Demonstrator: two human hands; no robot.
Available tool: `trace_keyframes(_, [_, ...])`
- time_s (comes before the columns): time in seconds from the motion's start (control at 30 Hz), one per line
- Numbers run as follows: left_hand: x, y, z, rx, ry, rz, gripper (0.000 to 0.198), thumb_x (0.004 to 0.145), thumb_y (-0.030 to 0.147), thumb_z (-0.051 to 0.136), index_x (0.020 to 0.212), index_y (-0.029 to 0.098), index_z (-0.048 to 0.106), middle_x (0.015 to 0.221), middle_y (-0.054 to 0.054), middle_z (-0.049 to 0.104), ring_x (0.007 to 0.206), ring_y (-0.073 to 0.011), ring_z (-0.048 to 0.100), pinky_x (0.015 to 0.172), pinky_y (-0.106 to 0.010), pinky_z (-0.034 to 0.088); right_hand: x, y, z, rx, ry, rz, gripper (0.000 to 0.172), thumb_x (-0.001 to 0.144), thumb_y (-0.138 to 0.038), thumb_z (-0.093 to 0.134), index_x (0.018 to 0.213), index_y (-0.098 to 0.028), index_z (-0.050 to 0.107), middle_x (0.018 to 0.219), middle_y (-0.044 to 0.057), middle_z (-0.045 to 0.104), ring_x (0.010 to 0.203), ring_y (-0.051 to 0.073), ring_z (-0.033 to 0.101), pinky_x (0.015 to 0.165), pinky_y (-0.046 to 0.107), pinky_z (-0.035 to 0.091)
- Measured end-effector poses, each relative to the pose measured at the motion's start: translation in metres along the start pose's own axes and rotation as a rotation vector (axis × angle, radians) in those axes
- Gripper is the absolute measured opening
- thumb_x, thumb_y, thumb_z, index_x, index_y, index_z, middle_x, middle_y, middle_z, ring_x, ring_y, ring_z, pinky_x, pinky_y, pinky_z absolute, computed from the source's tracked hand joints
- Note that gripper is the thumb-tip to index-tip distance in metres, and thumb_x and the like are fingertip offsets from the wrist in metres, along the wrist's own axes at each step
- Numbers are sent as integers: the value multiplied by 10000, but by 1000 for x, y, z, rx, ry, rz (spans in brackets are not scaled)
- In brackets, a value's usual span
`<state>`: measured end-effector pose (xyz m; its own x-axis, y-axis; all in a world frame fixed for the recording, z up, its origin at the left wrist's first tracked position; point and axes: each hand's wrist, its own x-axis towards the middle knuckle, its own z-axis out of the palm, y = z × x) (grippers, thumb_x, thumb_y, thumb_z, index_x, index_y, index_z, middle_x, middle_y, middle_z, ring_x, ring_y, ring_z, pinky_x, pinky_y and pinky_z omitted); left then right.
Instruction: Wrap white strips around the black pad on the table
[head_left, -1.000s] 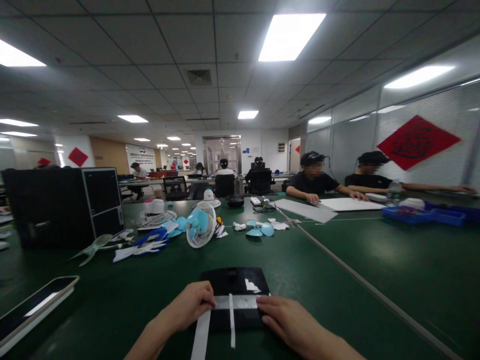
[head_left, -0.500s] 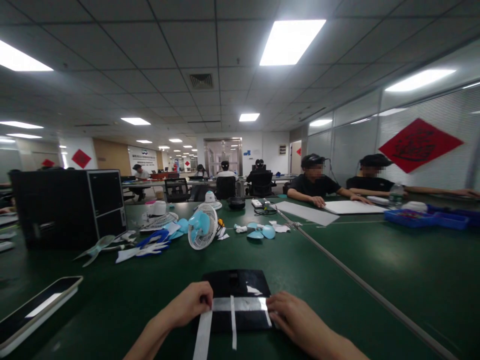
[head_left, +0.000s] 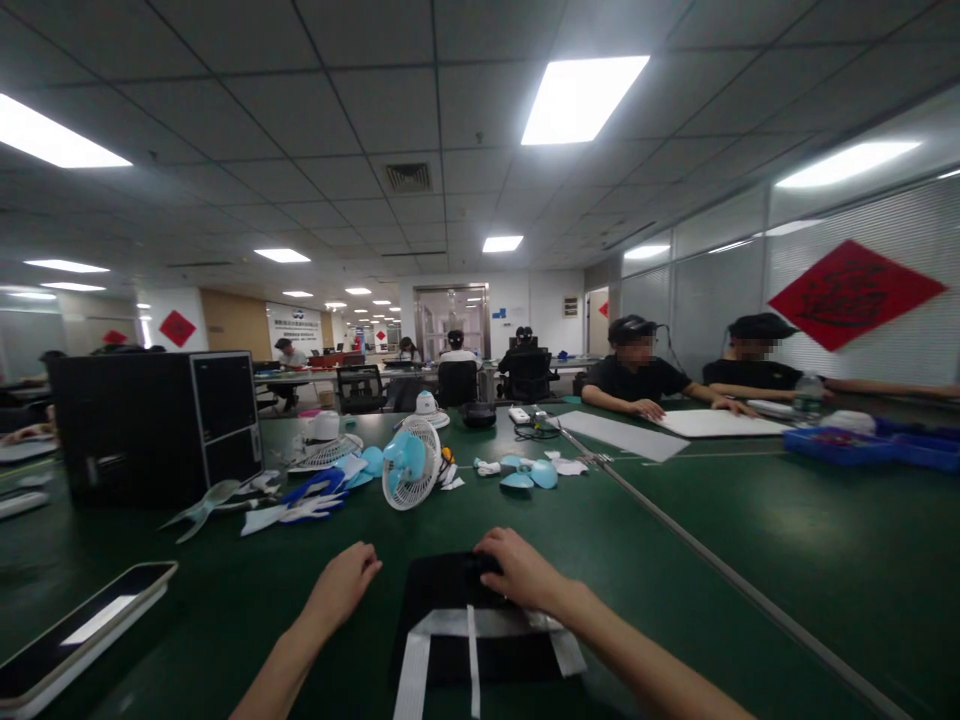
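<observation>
Black panel flat on green table, six o'clock in view.
Tape crosses it, trailing toward seven. Right hand at twelve, fingers bent over the far part, probably steadying; clamped or not, cannot tell. Left hand off at ten, fingers curled together, nothing visible within. Fan beyond, at eleven.

Overhead, a gray tiled ceiling is spreading, and bright light panels are glowing around a vent. On the right, a red diamond poster is hanging on a glass wall with blinds. At the far end, a white wall is standing beside a metal-framed doorway, with black chairs standing in front. Farther left, a tan wall is carrying a white sign. A green surface is filling the foreground.
</observation>
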<state>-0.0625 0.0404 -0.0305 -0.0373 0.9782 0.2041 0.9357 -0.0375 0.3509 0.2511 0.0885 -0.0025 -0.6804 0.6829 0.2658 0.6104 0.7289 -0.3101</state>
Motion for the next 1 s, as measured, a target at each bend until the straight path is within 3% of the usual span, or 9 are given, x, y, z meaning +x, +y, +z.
trace_keyframes(0.2, [4, -28, 0, 49, -2, -101, 208, 869, 335, 397, 848, 190, 545, 931, -61, 605, 851, -195, 586, 718, -290, 417, 26, 7, 12, -54, -74, 54, 266, 758, -296, 639, 986, -171, 699, 1006, 83, 665, 926, 219, 599, 808, 296, 449])
trace_keyframes(0.4, [8, -34, 5, 45, -40, -122, 235, 855, 377, 429, 887, 189, 568, 981, -70, 607, 883, -204, 594, 733, -298, 440, 9, 19, 0, -55, -11, 87, 249, 781, -331, 608, 959, -185, 701, 969, 68, 662, 898, 205, 598, 788, 277, 428])
trace_keyframes(0.57, [9, -38, 7, 27, -70, -135, 235, 831, 368, 456, 943, 200, 576, 1029, -65, 610, 929, -212, 595, 765, -306, 450, -37, 60, -42, -35, 165, 288, 321, 820, -400, 513, 951, -172, 697, 960, 89, 675, 898, 221, 605, 787, 297, 428])
trace_keyframes(0.8, [9, -35, 8, 14, -82, -141, 254, 820, 377, 456, 969, 202, 563, 1051, -79, 611, 950, -231, 589, 762, -328, 463, -143, 151, -108, -113, 323, 731, 401, 812, -457, 445, 941, -177, 701, 995, 114, 707, 899, 263, 637, 763, 323, 448])
trace_keyframes(0.9, [11, -36, 10, 18, -81, -141, 253, 817, 376, 451, 967, 202, 556, 1048, -77, 614, 945, -228, 590, 763, -327, 460, -179, 172, -119, -152, 314, 864, 433, 802, -487, 439, 920, -172, 712, 971, 129, 711, 891, 291, 644, 731, 350, 455])
trace_keyframes(1.0, [13, -39, 12, 31, -85, -136, 251, 813, 384, 438, 950, 208, 552, 1032, -69, 623, 939, -229, 593, 755, -323, 456, -198, 180, -117, -164, 288, 933, 416, 788, -485, 455, 887, -177, 716, 951, 133, 714, 897, 303, 651, 710, 353, 461])
